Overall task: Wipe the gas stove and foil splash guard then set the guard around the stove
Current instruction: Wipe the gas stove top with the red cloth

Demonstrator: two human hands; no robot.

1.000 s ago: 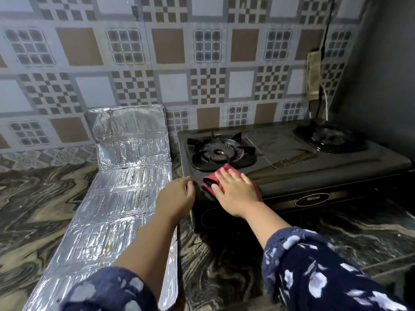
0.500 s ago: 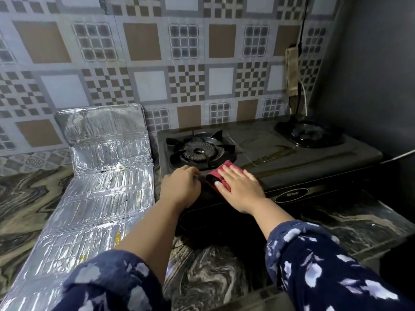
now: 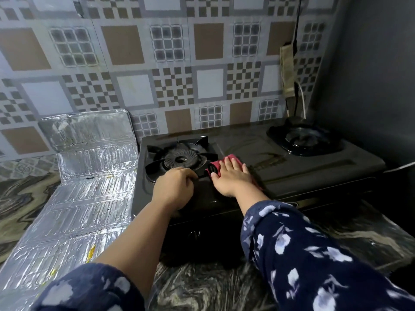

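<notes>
Landmark: gas stove [image 3: 292, 176], black two-burner, sits on the marbled counter [image 3: 202, 286] against the patterned tile wall [image 3: 170, 63].

Right hand [image 3: 233, 178] lies flat, palm down, fingers extended, pressing a red cloth [image 3: 226, 163] onto the stove top, just right of the stove's left burner [image 3: 182, 158]. Not a wrap-around grip; the cloth is pinned under the palm, with its rolled edge sticking out past the fingertips.

Left hand [image 3: 174, 189] is at the stove's front-left corner, touching the top just in front of the left burner. Fingers are curled into a loose fist — can't tell whether they hold anything; the undersides are hidden.

Foil splash guard [image 3: 78, 198] is off the stove, just beside its left side. Most panels lie flat on the counter, and the far panel stands up against the wall. Yellow specks are visible on the near panels.

The stove's right burner [image 3: 303, 138] is at the far right, next to a dark side wall [image 3: 370, 75]. A cable [image 3: 296, 41] hangs down the tile wall behind it.

Both forearms come in from the bottom edge, in dark blue floral sleeves [image 3: 314, 254].
</notes>
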